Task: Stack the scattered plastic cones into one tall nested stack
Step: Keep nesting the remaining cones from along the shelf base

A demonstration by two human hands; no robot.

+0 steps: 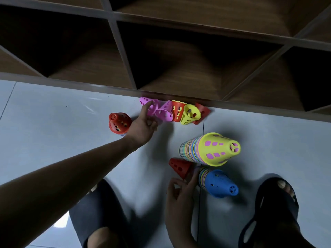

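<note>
The yellow-topped stack (pixel 213 149) is standing mid-floor. Beyond it, loose cones (pixel 179 111) are crowding the foot of the shelf unit (pixel 250 104). On its near side, a tipped red cone (pixel 180 167) and a blue-topped stack (pixel 219 183) are hemming it in. Right of it, bare floor (pixel 277 144) is lying open, and left of it too, up to a red-topped stack (pixel 119 123).

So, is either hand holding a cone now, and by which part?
The left hand reaches a pink cone at its wide rim, but blur hides any grip. The right hand holds nothing; fingertips touch the base of the blue-topped stack.
</note>
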